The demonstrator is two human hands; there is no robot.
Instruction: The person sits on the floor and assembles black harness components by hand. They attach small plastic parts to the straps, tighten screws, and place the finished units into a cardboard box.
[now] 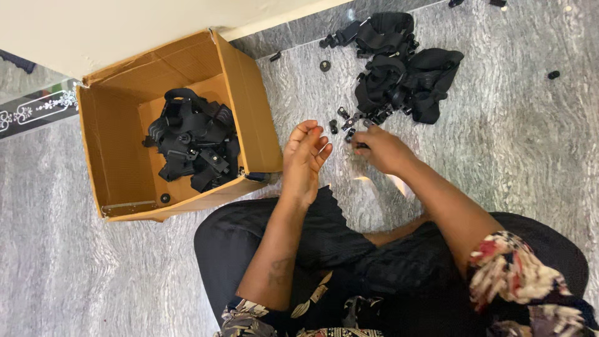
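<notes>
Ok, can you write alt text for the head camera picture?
A seated person's right hand reaches among small black clips on a grey floor, left hand raised empty. A cardboard box and a pile hold black straps.

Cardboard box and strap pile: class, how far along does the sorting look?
Done: a bundle of black straps lies in the cardboard box. In hand: the right hand touches small black clips on the floor; the left hand is open, palm up. Left: a larger strap pile outside the box.

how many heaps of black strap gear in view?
2. One heap in the cardboard box at left; one on the floor at top right, beyond the right hand. Smaller loose pieces lie around it.
</notes>
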